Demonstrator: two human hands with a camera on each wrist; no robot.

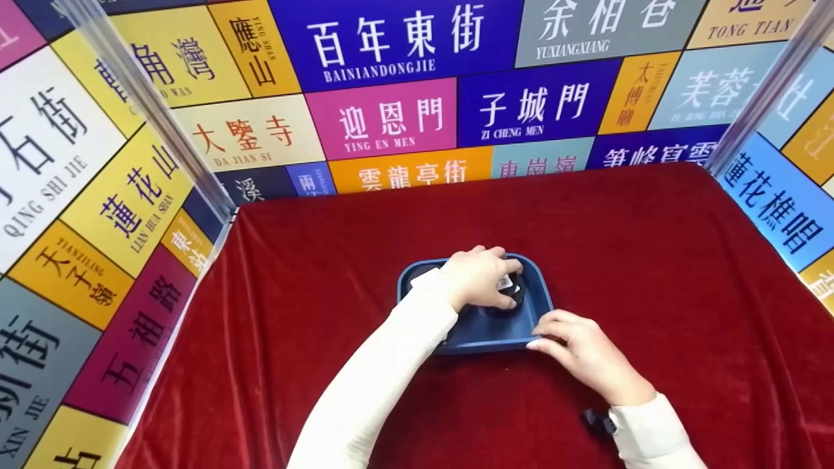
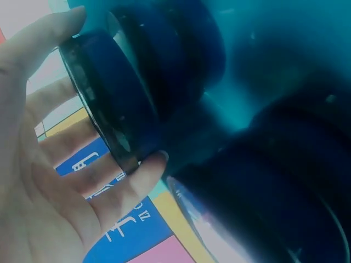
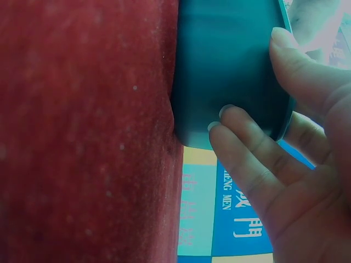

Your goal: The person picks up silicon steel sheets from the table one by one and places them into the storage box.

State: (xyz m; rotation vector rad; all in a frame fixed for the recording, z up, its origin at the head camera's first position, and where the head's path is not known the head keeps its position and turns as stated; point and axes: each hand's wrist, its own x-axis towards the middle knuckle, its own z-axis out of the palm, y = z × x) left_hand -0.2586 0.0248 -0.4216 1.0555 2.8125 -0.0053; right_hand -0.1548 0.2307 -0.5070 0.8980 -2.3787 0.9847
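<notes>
A blue tray (image 1: pixel 482 340) with rounded corners and a raised rim lies on the red cloth. My left hand (image 1: pixel 479 277) reaches into its right half. There it grips a small round black container (image 2: pixel 107 96) by its edge, thumb on one side and fingers on the other; a white label shows between the fingers in the head view. Behind it in the left wrist view stand dark round pieces (image 2: pixel 170 49), and a larger dark round one (image 2: pixel 269 192) sits at lower right. At the tray's near right corner, my right hand (image 1: pixel 583 348) holds the rim and outer wall between thumb and fingers.
A white-topped item (image 1: pixel 427 280) sits at the left of the tray, partly hidden by my left forearm. Red cloth (image 1: pixel 625 260) covers the table. Walls of coloured sign panels (image 1: pixel 391 117) stand behind and at both sides, with clear corner posts (image 1: pixel 150 111).
</notes>
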